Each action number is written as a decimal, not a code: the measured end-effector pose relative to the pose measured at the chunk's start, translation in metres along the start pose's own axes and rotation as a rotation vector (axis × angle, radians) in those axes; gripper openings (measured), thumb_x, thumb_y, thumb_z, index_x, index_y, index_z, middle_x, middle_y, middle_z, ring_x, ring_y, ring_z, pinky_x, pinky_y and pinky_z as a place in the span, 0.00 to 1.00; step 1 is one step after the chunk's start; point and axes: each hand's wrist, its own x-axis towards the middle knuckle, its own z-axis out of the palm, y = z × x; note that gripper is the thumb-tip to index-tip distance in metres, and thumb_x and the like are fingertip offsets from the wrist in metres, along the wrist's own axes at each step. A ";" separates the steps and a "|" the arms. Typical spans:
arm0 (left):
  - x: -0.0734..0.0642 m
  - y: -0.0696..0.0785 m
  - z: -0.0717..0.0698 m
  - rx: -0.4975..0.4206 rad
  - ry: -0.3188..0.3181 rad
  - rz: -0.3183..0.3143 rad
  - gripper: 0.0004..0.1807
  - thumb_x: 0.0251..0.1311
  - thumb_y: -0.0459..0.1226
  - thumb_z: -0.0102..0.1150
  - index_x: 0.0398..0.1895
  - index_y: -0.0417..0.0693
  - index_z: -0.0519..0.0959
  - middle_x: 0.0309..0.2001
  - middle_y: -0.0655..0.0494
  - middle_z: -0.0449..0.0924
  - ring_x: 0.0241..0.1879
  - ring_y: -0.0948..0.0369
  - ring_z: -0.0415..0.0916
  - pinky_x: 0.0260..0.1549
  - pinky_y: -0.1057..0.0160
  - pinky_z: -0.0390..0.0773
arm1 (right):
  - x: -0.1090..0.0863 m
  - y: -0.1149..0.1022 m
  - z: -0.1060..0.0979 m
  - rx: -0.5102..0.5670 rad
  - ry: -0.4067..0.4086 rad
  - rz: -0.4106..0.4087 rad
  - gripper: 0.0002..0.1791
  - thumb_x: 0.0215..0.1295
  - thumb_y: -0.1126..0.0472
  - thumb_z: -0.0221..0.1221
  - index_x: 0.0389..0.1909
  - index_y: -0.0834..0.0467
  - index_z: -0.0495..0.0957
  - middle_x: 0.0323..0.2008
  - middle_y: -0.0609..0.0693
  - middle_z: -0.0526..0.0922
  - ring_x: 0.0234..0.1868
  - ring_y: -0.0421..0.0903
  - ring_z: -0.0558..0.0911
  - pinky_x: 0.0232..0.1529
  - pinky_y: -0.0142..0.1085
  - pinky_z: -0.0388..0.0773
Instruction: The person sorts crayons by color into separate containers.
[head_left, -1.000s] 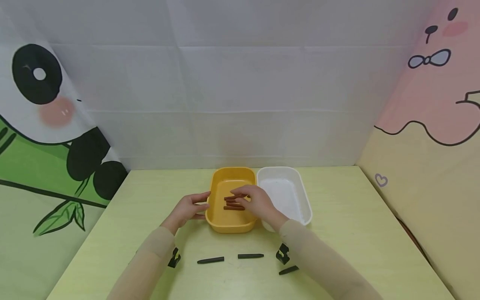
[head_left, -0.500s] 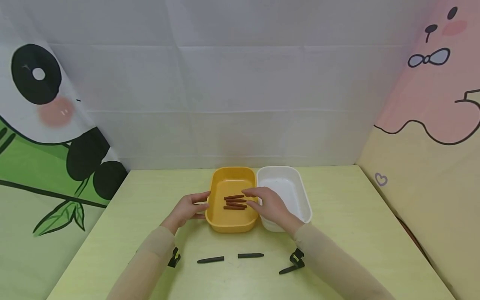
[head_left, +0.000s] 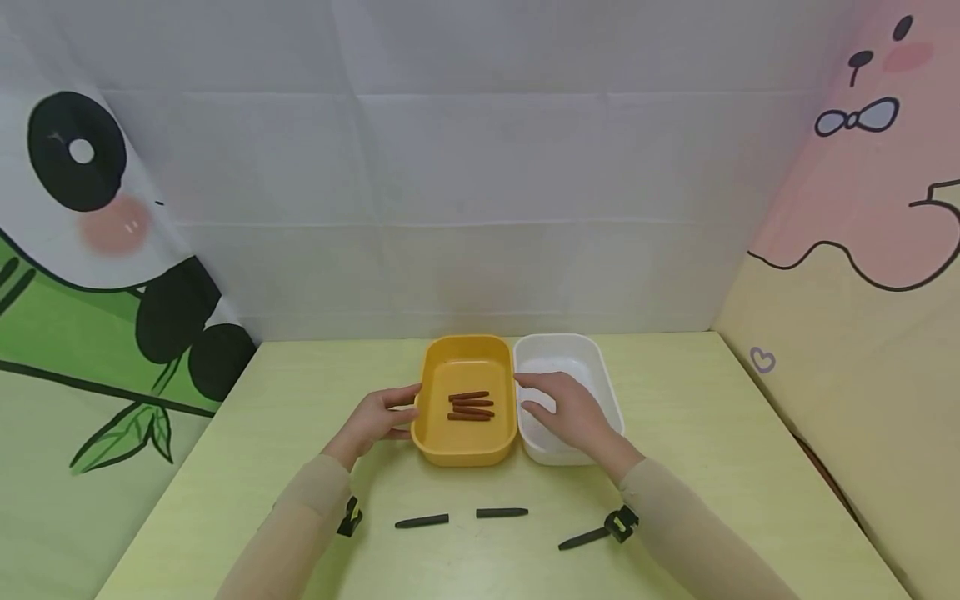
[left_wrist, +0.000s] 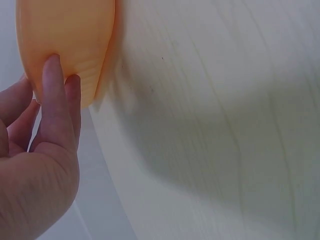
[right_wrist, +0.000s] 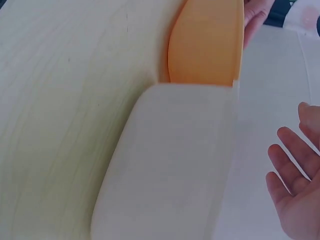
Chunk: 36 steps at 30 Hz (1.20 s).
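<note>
Brown sticks [head_left: 472, 410] — four of them — lie in the yellow tray [head_left: 465, 367], which stands beside one white tray [head_left: 558, 352] on the tabletop [head_left: 690, 433], with three black sticks [head_left: 502, 512] nearer the person. A black wrist mount [head_left: 621, 523] overlaps one black stick's end, and the right hand [head_left: 576, 410], thumb and fingers parted, covers part of the white tray. Left of the brown sticks, the left hand [head_left: 375, 417] touches the yellow tray's outer wall — fingers extended.

A pale table [head_left: 720, 450] carries a yellow tray [head_left: 467, 362], a white tray [head_left: 566, 354] just beside it, and three black crayon-like sticks [head_left: 502, 512].
</note>
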 end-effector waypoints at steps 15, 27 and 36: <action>-0.002 -0.004 0.000 -0.018 0.006 0.004 0.28 0.68 0.29 0.57 0.71 0.40 0.67 0.71 0.38 0.62 0.57 0.42 0.76 0.39 0.55 0.86 | -0.031 0.042 -0.041 0.074 0.188 0.177 0.24 0.63 0.66 0.66 0.61 0.63 0.77 0.54 0.59 0.82 0.52 0.58 0.81 0.55 0.54 0.77; -0.002 -0.003 0.001 -0.011 0.007 0.013 0.28 0.68 0.28 0.56 0.71 0.38 0.66 0.70 0.36 0.63 0.57 0.43 0.76 0.39 0.55 0.86 | -0.048 0.067 -0.056 0.175 0.193 0.334 0.25 0.68 0.66 0.61 0.65 0.66 0.72 0.57 0.65 0.78 0.54 0.63 0.79 0.54 0.57 0.77; -0.002 -0.002 0.000 -0.004 0.000 0.013 0.28 0.68 0.28 0.56 0.71 0.39 0.66 0.71 0.38 0.62 0.58 0.43 0.75 0.40 0.55 0.86 | -0.055 0.080 -0.067 0.163 0.088 0.471 0.30 0.72 0.58 0.60 0.70 0.63 0.66 0.57 0.66 0.79 0.50 0.60 0.82 0.51 0.52 0.80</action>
